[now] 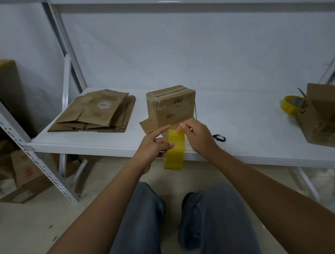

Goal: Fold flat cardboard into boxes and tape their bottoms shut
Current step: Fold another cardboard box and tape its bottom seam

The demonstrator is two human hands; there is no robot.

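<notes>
Yellow tape roll [174, 149]: left hand [154, 148] grips it; right hand [199, 136] pinches its free end. Peel evenly toward folded brown cardboard box [171, 106].

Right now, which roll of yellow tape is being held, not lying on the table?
The tape roll in the middle, gripped by the left hand while the right hand pinches its end. The other roll lies far right beside an open box.

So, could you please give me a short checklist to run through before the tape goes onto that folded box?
1. Yellow tape roll held by left hand: ok.
2. Tape end pinched by right hand fingers: ok.
3. Folded box upside down on the white shelf, bottom up: ok.
4. Bottom seam fully taped: cannot tell; some clear tape shows.
5. Flat cardboard stack left of it, waiting: ok.
</notes>
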